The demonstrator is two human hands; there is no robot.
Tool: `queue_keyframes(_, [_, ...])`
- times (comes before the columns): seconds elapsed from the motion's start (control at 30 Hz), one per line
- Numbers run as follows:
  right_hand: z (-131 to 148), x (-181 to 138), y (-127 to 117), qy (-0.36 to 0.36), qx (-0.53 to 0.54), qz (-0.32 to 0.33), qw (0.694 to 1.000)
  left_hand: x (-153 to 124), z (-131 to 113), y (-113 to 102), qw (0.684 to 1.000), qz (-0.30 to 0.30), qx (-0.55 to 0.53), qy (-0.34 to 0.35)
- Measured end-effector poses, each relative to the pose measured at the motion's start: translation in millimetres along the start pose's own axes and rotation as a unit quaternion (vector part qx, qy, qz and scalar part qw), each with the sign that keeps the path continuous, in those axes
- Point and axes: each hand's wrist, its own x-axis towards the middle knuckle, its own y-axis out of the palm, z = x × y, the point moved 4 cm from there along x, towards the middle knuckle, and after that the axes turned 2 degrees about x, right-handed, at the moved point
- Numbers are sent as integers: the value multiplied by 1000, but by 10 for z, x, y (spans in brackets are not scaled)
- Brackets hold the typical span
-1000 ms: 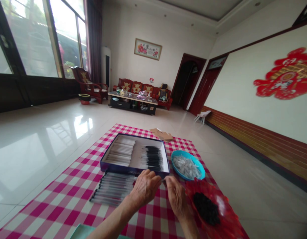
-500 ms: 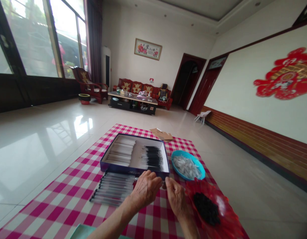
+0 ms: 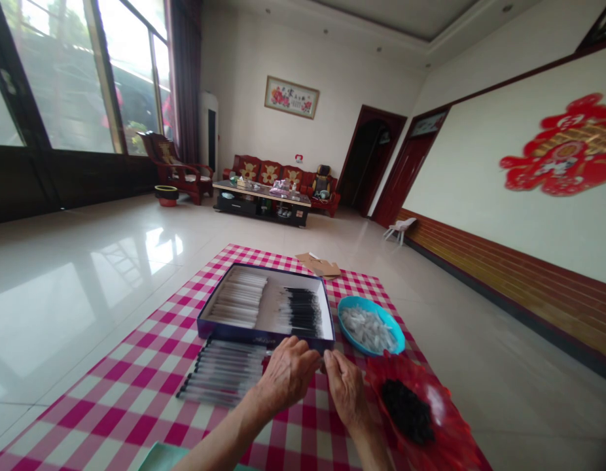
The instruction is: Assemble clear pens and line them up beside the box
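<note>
My left hand (image 3: 286,373) and my right hand (image 3: 345,388) meet fingertip to fingertip just in front of a dark blue box (image 3: 265,335). Both are closed in a pinch on a thin pen part that I can barely make out between them. The box holds a row of clear pen barrels (image 3: 238,297) on its left and black refills (image 3: 302,311) on its right. A row of assembled pens (image 3: 223,373) lies on the checked cloth (image 3: 131,399) to the left of my left hand.
A blue bowl of small white parts (image 3: 371,325) sits right of the box. A red tray of small black parts (image 3: 415,413) lies by my right wrist. Flat cardboard (image 3: 319,265) rests at the cloth's far edge. Glossy tiled floor surrounds the cloth.
My right hand has slid slightly left and closer to my left hand. Nothing else has moved.
</note>
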Motion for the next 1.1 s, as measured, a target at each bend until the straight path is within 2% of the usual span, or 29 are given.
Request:
queue_keyframes(0.07, [34, 5, -27, 13, 11, 10, 1000, -3, 4, 5, 1000, 1, -4, 0])
queue_keyframes(0.27, [156, 18, -101, -24, -16, 48, 998, 2, 15, 27, 1000, 13, 0, -6])
queue_keyframes(0.37, [93, 4, -65, -21, -27, 33, 999, 3, 12, 30, 1000, 17, 4, -3])
queue_keyframes(0.5, [-32, -13, 16, 12, -23, 4, 1000, 0, 10, 30, 1000, 16, 7, 5])
queue_keyframes(0.63, [-69, -11, 43, 57, 1, 7, 998, -4, 14, 33, 1000, 15, 2, 1])
queue_keyframes(0.87, [50, 16, -26, 25, 12, 35, 999, -3, 10, 31, 1000, 16, 0, -2])
queue_keyframes(1.1, [-71, 3, 52, 89, 1, 14, 996, 25, 18, 16, 1000, 13, 12, -3])
